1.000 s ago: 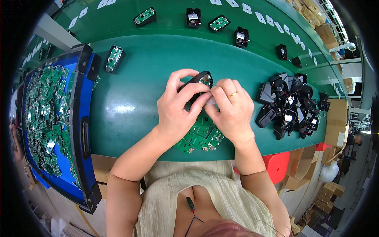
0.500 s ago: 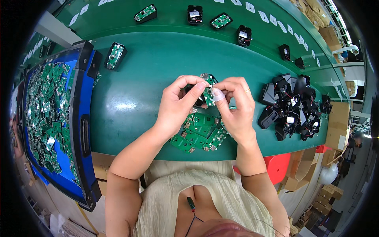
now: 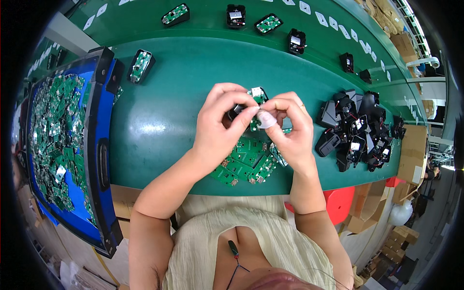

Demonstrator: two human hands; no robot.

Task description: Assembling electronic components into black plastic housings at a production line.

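Note:
Above the middle of the bench, my left hand [image 3: 217,118] is closed around a green circuit board [image 3: 256,93] and a black plastic housing [image 3: 235,111], which is partly hidden by the fingers. My right hand [image 3: 292,125] pinches at the board's middle, its fingertips meeting the left thumb and forefinger. What sits in that pinch is too small to make out. A whitish translucent finger cover [image 3: 266,119] is on the right thumb. Just below both hands lies a loose pile of green circuit boards [image 3: 244,162] on the green bench top [image 3: 159,106].
At left stands a blue bin [image 3: 99,145] with a black rim, heaped with circuit boards [image 3: 58,125]. A pile of black housings [image 3: 355,130] with wires lies at right. Several housings, some with boards, stand along the far side, one [image 3: 141,66] near the bin.
My left thumb and forefinger have shifted from the board's upper edge to its middle, against the right fingertips. The board and housing have turned slightly, and the right wrist has moved a little.

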